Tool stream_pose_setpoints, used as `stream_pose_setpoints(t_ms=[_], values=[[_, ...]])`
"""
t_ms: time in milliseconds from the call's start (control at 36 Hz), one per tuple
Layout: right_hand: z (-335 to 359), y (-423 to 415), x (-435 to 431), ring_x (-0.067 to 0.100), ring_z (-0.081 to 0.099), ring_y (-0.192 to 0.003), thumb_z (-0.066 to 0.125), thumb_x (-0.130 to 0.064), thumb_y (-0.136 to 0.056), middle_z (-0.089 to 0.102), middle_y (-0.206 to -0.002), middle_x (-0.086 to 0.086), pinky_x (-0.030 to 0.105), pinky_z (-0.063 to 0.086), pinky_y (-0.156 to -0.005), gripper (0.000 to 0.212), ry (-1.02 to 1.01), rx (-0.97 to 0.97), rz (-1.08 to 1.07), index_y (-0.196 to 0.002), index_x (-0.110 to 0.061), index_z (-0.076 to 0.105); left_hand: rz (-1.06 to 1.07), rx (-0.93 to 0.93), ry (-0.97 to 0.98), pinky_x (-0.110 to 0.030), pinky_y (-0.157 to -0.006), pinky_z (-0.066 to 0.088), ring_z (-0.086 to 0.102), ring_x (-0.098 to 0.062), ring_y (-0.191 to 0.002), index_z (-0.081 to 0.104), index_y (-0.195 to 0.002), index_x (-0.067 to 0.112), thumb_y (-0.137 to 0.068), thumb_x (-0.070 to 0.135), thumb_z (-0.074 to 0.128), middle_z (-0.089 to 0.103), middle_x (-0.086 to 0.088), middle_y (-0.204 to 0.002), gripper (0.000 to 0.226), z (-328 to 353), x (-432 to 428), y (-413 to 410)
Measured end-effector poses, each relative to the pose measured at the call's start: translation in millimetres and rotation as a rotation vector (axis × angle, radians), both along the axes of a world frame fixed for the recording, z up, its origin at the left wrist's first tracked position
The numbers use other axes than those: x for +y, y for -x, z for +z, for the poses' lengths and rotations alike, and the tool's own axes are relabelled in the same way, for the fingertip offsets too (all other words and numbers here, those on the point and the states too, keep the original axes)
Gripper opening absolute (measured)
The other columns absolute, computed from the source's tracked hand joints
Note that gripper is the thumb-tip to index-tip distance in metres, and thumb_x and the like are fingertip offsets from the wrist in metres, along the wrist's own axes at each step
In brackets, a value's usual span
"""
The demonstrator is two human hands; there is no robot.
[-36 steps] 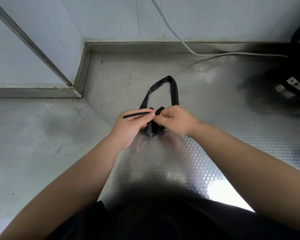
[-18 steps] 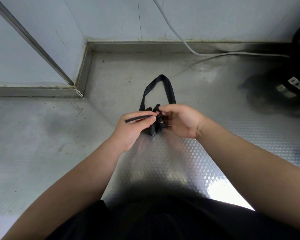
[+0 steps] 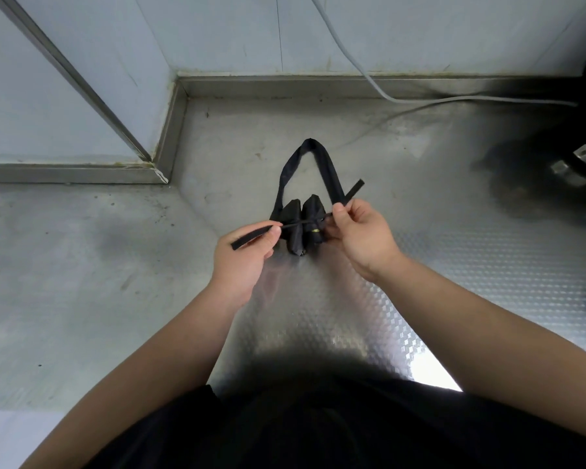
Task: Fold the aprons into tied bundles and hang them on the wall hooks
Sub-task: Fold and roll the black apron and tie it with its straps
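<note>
The rolled black apron bundle (image 3: pixel 300 228) lies on the steel counter (image 3: pixel 318 316), its neck loop (image 3: pixel 329 174) pointing to 12 o'clock. The left hand (image 3: pixel 242 262) pinches one tie end (image 3: pixel 251 236) at its 9 o'clock, and the right hand (image 3: pixel 362 238) pinches the other at 3 o'clock.

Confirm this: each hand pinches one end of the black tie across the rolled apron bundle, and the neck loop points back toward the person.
One thing is wrong. The head view shows the neck loop pointing away from the person, toward the wall. The rest stands: the left hand and the right hand each pinch one end of the black tie across the rolled apron bundle.
</note>
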State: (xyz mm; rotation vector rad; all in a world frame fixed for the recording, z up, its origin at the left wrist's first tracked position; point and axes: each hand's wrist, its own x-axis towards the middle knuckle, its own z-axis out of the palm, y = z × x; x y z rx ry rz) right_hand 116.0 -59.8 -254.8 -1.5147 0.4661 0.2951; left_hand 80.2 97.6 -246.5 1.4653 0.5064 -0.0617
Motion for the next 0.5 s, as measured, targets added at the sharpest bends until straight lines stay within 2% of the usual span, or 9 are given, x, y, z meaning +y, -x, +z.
stream_pose_setpoints(t_ms=[83, 194, 306, 389, 444, 500], values=[[0, 2, 2, 0.036, 0.065, -0.082, 0.046, -0.019, -0.099, 0.064, -0.076, 0.009, 0.055, 0.052, -0.086, 0.026, 0.08, 0.025, 0.016, -0.073, -0.013, 0.048, 0.037, -0.013, -0.034, -0.017, -0.068, 0.052, 0.062, -0.003, -0.069, 0.071, -0.075, 0.021, -0.086, 0.005, 0.066, 0.068, 0.011, -0.067, 0.02, -3, 0, 1], [-1, -3, -2, 0.021, 0.057, -0.063, 0.045, -0.019, -0.099, 0.056, -0.067, 0.003, 0.052, 0.054, -0.084, 0.029, 0.132, 0.006, -0.051, -0.071, -0.013, 0.045, 0.038, -0.003, -0.051, -0.018, -0.071, 0.053, 0.065, -0.004, -0.07, 0.07, -0.075, 0.018, -0.087, 0.003, 0.064, 0.069, 0.003, -0.072, 0.021, 0, -5, -5], [-7, 3, 3, 0.023, 0.056, -0.071, 0.047, -0.024, -0.098, 0.059, -0.071, 0.004, 0.048, 0.053, -0.084, 0.03, 0.229, 0.01, -0.048, -0.069, -0.015, 0.049, 0.076, 0.052, 0.035, -0.018, -0.067, 0.053, 0.069, -0.007, -0.077, 0.066, -0.076, 0.013, -0.09, 0.001, 0.059, 0.07, -0.002, -0.078, 0.02, 0, -3, -7], [0, -1, 4, 0.015, 0.048, -0.063, 0.044, -0.025, -0.1, 0.058, -0.072, 0.0, 0.033, 0.045, -0.067, 0.031, 0.185, 0.031, -0.017, -0.072, -0.015, 0.051, 0.024, 0.068, 0.102, -0.017, -0.061, 0.051, 0.068, -0.009, -0.083, 0.057, -0.079, 0.014, -0.095, 0.004, 0.05, 0.067, -0.002, -0.085, 0.02, 2, -3, -13], [4, -2, 5, 0.014, 0.045, -0.062, 0.043, -0.028, -0.1, 0.058, -0.071, -0.001, 0.03, 0.04, -0.065, 0.032, 0.144, 0.026, 0.021, -0.073, -0.015, 0.053, -0.073, 0.051, 0.067, -0.016, -0.057, 0.048, 0.066, -0.009, -0.087, 0.053, -0.081, 0.016, -0.098, 0.006, 0.045, 0.067, 0.001, -0.09, 0.022, 5, -4, -17], [3, 1, 6, 0.017, 0.047, -0.066, 0.046, -0.029, -0.099, 0.055, -0.069, 0.0, 0.033, 0.04, -0.067, 0.033, 0.082, 0.024, 0.059, -0.07, -0.016, 0.052, -0.152, 0.035, 0.033, -0.017, -0.057, 0.045, 0.065, -0.009, -0.087, 0.053, -0.083, 0.017, -0.099, 0.008, 0.044, 0.068, 0.004, -0.093, 0.021, 7, -5, -17]])
